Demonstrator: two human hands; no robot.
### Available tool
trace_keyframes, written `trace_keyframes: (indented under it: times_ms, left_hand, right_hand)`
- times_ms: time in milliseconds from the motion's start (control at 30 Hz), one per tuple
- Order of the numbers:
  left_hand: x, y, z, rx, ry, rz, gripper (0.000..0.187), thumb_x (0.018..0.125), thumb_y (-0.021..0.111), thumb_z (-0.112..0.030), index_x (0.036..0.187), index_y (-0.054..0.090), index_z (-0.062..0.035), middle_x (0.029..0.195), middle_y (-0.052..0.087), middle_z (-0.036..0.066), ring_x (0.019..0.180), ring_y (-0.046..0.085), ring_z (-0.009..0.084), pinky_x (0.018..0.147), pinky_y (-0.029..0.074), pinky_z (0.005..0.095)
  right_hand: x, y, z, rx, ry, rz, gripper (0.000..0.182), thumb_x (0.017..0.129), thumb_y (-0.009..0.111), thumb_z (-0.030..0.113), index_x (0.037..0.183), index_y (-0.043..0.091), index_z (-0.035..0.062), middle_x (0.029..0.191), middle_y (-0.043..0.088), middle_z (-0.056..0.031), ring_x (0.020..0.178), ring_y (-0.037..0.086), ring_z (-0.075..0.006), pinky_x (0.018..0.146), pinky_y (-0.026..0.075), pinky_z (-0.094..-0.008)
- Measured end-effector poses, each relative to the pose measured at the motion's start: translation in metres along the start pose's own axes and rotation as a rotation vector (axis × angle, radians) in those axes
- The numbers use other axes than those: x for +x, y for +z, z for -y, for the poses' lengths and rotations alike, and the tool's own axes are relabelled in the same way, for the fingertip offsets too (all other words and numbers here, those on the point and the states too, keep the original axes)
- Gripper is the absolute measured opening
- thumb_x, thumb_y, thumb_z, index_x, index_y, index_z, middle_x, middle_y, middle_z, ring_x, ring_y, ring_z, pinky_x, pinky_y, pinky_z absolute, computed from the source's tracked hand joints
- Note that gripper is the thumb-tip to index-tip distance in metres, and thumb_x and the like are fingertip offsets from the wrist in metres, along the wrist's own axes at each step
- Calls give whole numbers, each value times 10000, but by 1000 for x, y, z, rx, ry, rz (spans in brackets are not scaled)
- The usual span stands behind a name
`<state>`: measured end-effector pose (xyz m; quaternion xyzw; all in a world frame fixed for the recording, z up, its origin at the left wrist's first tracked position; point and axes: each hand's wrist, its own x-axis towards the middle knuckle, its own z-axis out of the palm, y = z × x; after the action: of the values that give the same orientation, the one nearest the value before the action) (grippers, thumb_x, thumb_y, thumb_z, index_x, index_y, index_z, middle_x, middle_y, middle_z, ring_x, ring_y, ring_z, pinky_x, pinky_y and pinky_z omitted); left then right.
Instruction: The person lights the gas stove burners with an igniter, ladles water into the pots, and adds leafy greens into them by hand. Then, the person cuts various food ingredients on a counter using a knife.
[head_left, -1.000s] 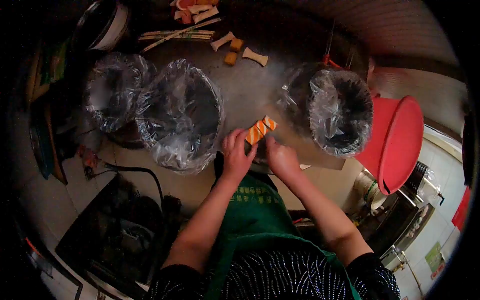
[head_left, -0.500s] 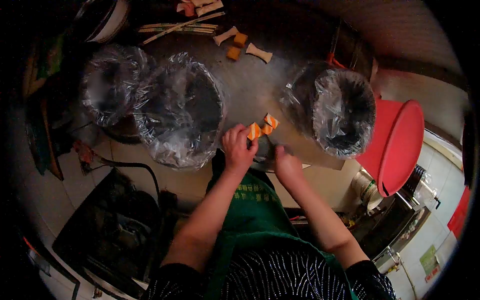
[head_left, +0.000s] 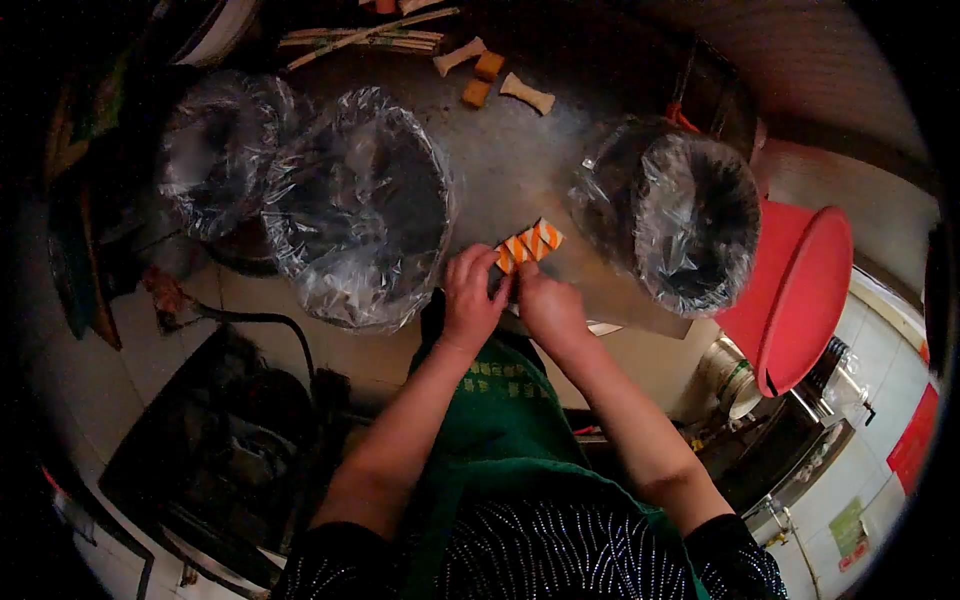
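Note:
On the grey worktop (head_left: pixel 510 175) in front of me lies an orange-and-white striped food strip (head_left: pixel 532 245), slanting up to the right with dark lines between its sections. Bent fingers of my left hand (head_left: pixel 470 298) grip its lower left end. My right hand (head_left: pixel 553 308) is closed in a fist right against the strip's lower side, thumb side toward the strip. Whatever that fist holds is mostly hidden; a pale edge (head_left: pixel 604 328) shows just beyond its right side.
Plastic-lined bowls stand left, one large (head_left: pixel 340 285) and one smaller (head_left: pixel 215 170); another lined bowl (head_left: pixel 690 285) stands right. Behind it sits a red basin (head_left: pixel 790 300). Farther back are brown cubes (head_left: pixel 488 66), bone-shaped pale pieces (head_left: pixel 527 94) and chopsticks (head_left: pixel 370 42).
My right hand has moved up and left to the strip. The striped pieces, spread apart before, now sit together in one line. My left hand has stayed nearly in place.

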<state>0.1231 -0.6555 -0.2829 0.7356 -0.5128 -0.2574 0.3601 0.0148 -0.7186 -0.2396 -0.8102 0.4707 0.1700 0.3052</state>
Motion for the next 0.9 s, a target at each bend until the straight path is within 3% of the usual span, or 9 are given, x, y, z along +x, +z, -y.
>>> trace_keyframes:
  times_ms: [267, 467, 667, 733, 833, 900]
  left_hand:
    - [1, 5, 3, 2, 55, -35, 392, 650, 658, -4, 1006, 496, -32, 1043, 497, 124, 947, 474, 314, 826, 382, 409]
    - [1, 7, 4, 24, 64, -62, 373, 654, 650, -23, 994, 499, -32, 1017, 504, 112, 903, 482, 309, 801, 376, 405]
    - [3, 8, -2, 49, 10, -66, 392, 653, 660, -35, 1005, 487, -36, 1033, 493, 119, 951, 466, 314, 834, 373, 407]
    - [4, 4, -8, 43, -19, -32, 409, 655, 666, -35, 1020, 483, -36, 1069, 473, 136, 1003, 443, 320, 860, 369, 408]
    - [19, -5, -26, 78, -13, 27, 461, 662, 677, -101, 1078, 482, -70, 1131, 442, 137, 1030, 429, 322, 871, 349, 451]
    - [32, -9, -40, 286, 292, 67, 523, 669, 680, -186, 1147, 473, -146, 1190, 406, 137, 1058, 417, 317, 877, 318, 507]
  right_hand:
    - [-1, 6, -7, -43, -53, -22, 115, 795, 442, 125, 855, 458, 27, 675, 613, -172, 578, 617, -314, 492, 486, -442]
    - [4, 4, 5, -22, 56, -3, 111, 795, 451, 142, 837, 459, 40, 642, 609, -162, 609, 626, -308, 539, 492, -445]
    - [-32, 22, -26, 3, 98, 85, 163, 836, 405, 171, 863, 465, 22, 707, 611, -186, 611, 606, -361, 572, 486, -444]
    - [-61, 38, -53, 151, 138, 33, 172, 852, 390, 165, 867, 453, 5, 716, 595, -218, 600, 580, -401, 566, 467, -464]
    - [-81, 10, -63, 237, 178, -117, 162, 857, 404, 158, 854, 439, -1, 692, 571, -249, 588, 555, -428, 538, 439, -495]
    - [-80, 0, -62, 233, 233, -143, 135, 848, 435, 136, 832, 429, 2, 657, 550, -249, 585, 544, -423, 515, 419, -494]
